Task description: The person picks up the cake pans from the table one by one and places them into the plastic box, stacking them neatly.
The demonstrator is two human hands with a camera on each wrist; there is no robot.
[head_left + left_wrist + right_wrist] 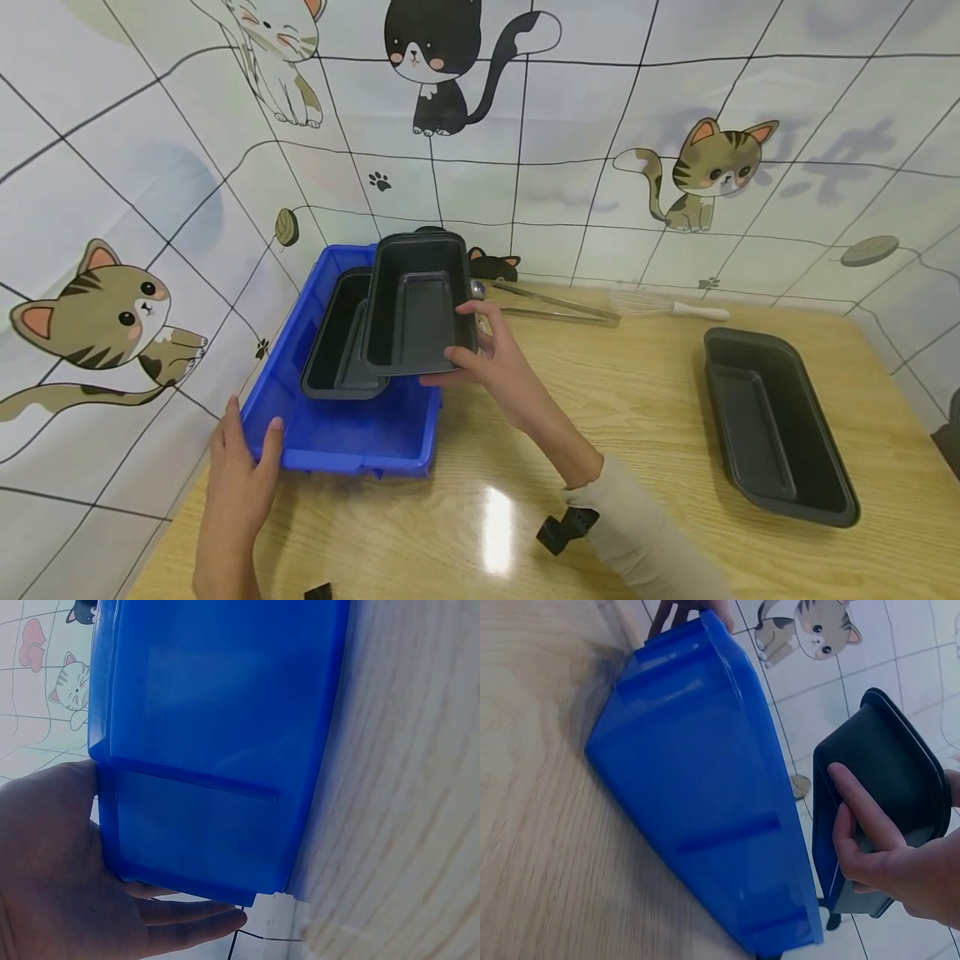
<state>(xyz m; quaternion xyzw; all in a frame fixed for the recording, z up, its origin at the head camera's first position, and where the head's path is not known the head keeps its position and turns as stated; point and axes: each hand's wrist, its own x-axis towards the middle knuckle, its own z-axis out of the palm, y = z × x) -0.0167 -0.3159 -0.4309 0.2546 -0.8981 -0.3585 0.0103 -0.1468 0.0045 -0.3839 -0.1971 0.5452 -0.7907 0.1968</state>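
My right hand [487, 350] grips a dark loaf pan [420, 312] by its right front corner, thumb at the rim and other fingers beneath. In the right wrist view, fingers press the underside of this loaf pan [885, 765], which is raised and tilted over the blue plastic bin [360, 462]. A second loaf pan [337, 371] lies inside the bin, partly covered by the held one. At the bin's front left corner rests my left hand [240, 475], with fairly straight fingers along the outer side and the thumb at the front rim [109, 742].
Metal tongs [562, 304] and a whisk [667, 307] with a white handle lie along the back of the wooden table [600, 392]. Another dark loaf pan [780, 425] sits at the right. Cat-patterned sheeting [570, 167] stands behind and at the left.
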